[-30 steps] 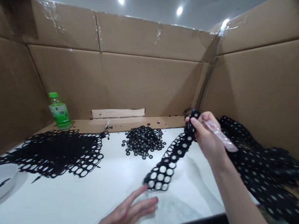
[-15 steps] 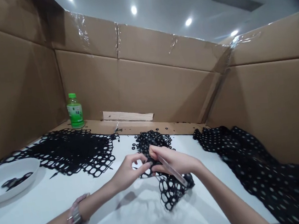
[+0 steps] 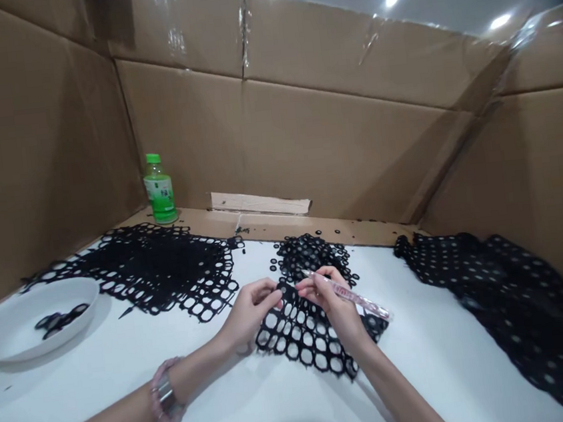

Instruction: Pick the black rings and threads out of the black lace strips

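My left hand (image 3: 254,311) pinches the upper edge of a black sheet full of round holes (image 3: 307,355), thumb against forefinger. In my right hand (image 3: 339,309) is a slim, pinkish, pen-like tool (image 3: 364,304) with lettering on it. Its tip points up and left, and its other end sticks out past the hand to the right. My right fingertips are close to the sheet's upper edge; whether they touch it I cannot tell. Part of the sheet is hidden behind my right hand. Just beyond both hands lies a heap of small black rings (image 3: 308,252).
Black net-like scraps (image 3: 211,306) spread over the white tabletop at left, beside a white dish (image 3: 3,341) holding a few black pieces. Behind them stands a green bottle (image 3: 162,200). Black perforated material (image 3: 468,265) lies along the right. Cardboard walls (image 3: 329,145) surround the table.
The view has tilted down and turned left. The black sheet, bunched before, now lies spread out below my hands. My right hand has turned, so the tool's tip now shows.
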### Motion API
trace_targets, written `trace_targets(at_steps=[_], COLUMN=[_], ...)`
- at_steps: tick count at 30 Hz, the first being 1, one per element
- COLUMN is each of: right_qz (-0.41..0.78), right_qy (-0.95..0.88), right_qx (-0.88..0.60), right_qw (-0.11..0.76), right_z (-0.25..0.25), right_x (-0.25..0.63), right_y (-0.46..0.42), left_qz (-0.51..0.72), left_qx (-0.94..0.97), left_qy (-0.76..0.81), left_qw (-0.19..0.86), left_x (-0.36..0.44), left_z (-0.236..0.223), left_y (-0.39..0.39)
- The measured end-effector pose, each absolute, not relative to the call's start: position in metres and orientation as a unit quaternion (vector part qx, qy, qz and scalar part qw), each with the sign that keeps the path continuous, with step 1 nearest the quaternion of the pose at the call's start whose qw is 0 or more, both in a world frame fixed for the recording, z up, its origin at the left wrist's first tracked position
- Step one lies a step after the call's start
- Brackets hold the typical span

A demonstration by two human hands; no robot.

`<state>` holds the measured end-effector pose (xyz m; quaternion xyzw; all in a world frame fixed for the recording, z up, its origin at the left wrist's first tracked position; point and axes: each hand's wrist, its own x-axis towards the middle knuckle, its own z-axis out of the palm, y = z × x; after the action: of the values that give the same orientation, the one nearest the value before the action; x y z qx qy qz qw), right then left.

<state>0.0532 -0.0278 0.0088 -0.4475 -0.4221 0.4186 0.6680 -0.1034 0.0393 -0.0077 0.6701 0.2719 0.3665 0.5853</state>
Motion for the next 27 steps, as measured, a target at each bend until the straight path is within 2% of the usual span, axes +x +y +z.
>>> trace_targets(at_steps=[14, 20, 27], right_qz=[0.422, 0.306, 0.209], right_qy=[-0.428, -0.494, -0.548], right_qx=[-0.512, -0.577, -0.612], right_qw=[0.614, 0.574, 0.531], right_z=[-0.022, -0.012, -0.005], right_x=[0.058, 0.054, 0.042], right_y=[-0.027, -0.032, -0.039], left_qz=[0.337, 0.335, 0.339], left_qx=[0.672, 0.68, 0.764], left_qy=[0.293, 0.298, 0.295], left_qw=[0.591, 0.58, 0.463], left_x=[-0.104, -0.104, -0.108], left_z=[-0.014, -0.017, -0.009], left_y=[0.042, 0.043, 0.036])
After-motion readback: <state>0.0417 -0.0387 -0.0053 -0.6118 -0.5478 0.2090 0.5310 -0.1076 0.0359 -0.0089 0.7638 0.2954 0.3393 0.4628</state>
